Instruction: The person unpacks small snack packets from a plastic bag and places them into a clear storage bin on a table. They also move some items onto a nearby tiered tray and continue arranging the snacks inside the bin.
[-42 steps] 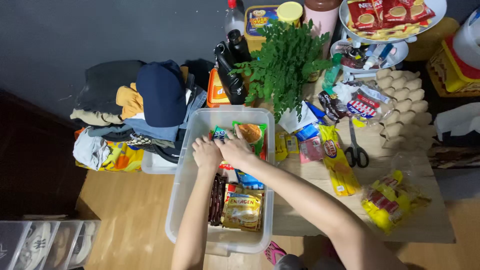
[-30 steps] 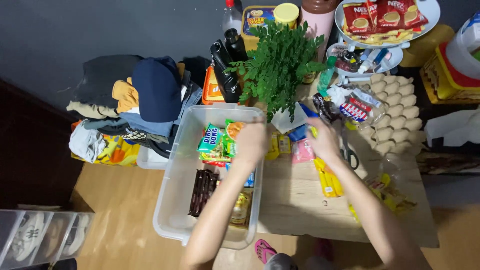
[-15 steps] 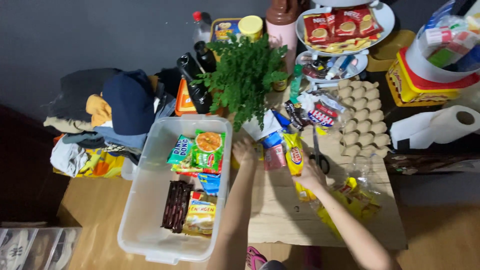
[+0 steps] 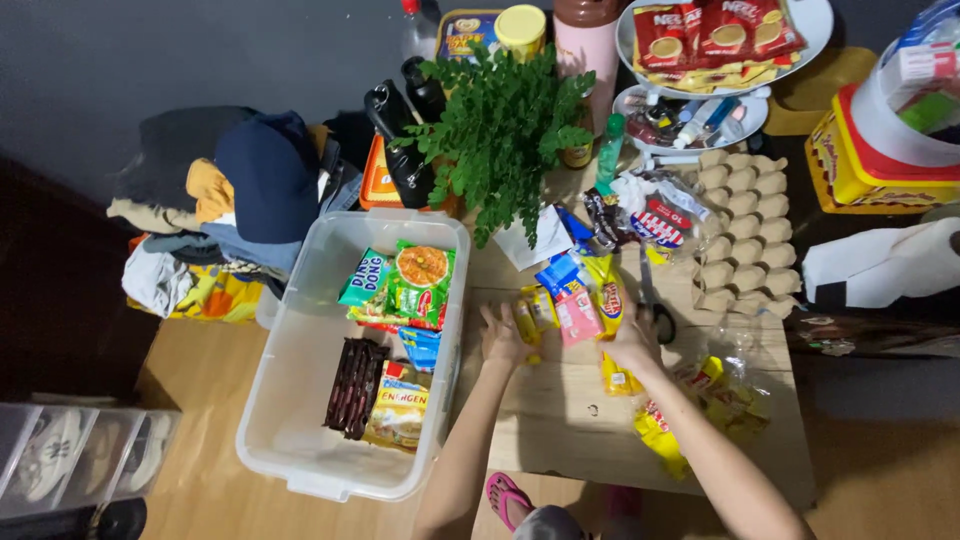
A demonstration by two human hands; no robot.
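Both hands, left hand [image 4: 503,338] and right hand [image 4: 632,342], press snack packets [image 4: 565,305].

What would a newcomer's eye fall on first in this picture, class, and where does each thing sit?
First, the leafy green plant at the top middle of the wooden table. Next, the clear plastic bin to its left, with snack packets lying inside. Then both hands, the left hand and the right hand, resting among the yellow and pink packets at the table's middle.

scissors [image 4: 655,305] half hidden, fingers' [image 4: 497,318] grip unclear
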